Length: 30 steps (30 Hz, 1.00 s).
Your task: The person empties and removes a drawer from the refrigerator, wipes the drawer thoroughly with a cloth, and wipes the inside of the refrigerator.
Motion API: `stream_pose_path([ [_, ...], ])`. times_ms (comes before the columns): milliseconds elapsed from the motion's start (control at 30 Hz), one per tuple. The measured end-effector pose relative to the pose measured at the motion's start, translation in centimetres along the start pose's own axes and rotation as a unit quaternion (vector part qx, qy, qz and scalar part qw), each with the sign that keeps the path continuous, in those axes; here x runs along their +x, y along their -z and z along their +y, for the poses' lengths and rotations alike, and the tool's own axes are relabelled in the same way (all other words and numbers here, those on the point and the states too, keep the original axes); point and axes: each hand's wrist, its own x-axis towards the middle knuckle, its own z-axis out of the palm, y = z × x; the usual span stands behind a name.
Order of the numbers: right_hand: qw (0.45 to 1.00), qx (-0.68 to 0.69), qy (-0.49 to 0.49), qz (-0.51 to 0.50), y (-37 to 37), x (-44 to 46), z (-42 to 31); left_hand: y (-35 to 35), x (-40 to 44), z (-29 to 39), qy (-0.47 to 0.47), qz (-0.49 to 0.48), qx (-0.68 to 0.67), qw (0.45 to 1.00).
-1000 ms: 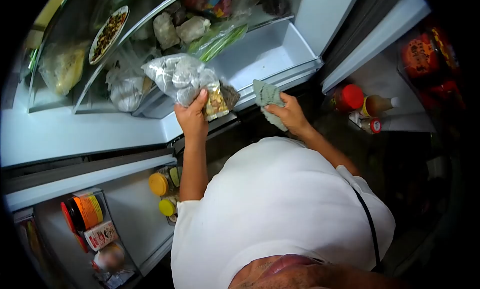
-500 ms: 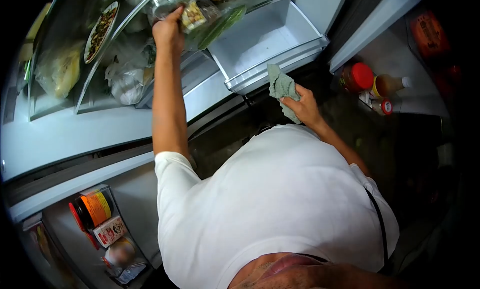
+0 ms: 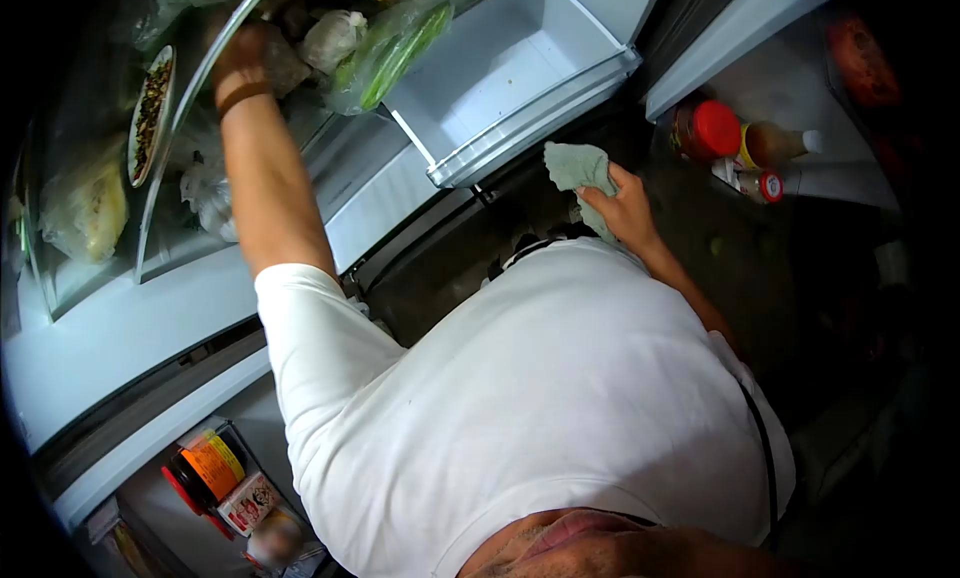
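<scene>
My left hand (image 3: pixel 240 58) reaches deep into the open fridge, partly behind the edge of a glass shelf (image 3: pixel 205 73). It is blurred and its fingers are hidden, so I cannot make out what they hold. Right of it lie a whitish bagged item (image 3: pixel 334 40) and long green vegetables in a clear plastic bag (image 3: pixel 405 53). My right hand (image 3: pixel 628 210) is closed on a grey-green cloth (image 3: pixel 578 168), held in front of the pulled-out drawer (image 3: pixel 515 73).
A plate of food (image 3: pixel 152 113) and a bagged pale vegetable (image 3: pixel 90 213) sit on the left. White plastic bag (image 3: pixel 208 193) below the shelf edge. Open doors on both sides carry jars, including a red-lidded jar (image 3: pixel 716 130) and an orange-labelled jar (image 3: pixel 212 465).
My left hand has moved left and further in, away from the vegetable bag. The bag of yellowish pieces at its fingers is out of sight. My right hand still holds the cloth.
</scene>
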Motion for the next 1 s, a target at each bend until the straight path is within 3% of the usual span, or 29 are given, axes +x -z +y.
stream_pose_path([
  [133,0.999,-0.006,-0.04,-0.036,0.1,0.8,0.3,2.5,0.7,1.8,0.151,-0.158,-0.172,0.961],
  [233,0.997,0.062,-0.048,-0.023,-0.5,0.8,0.0,2.3,0.9,3.2,0.16,-0.207,-0.158,0.952],
  [500,1.0,-0.006,-0.019,0.018,1.3,1.6,0.5,1.3,1.2,4.5,0.148,-0.249,-0.129,0.948],
  [600,0.997,0.039,-0.056,0.024,1.4,1.9,1.7,1.2,1.7,4.3,0.159,-0.258,-0.137,0.943],
  [833,1.0,-0.005,-0.007,0.027,0.8,3.1,1.8,6.8,-1.1,6.2,0.228,-0.237,-0.146,0.933],
  [967,0.985,-0.157,0.063,0.028,1.1,4.1,-0.6,10.9,-5.7,8.6,0.258,-0.104,-0.233,0.932],
  [1000,0.967,-0.204,0.145,0.051,1.1,4.7,-1.2,11.2,-7.4,8.9,0.25,-0.058,-0.263,0.93],
])
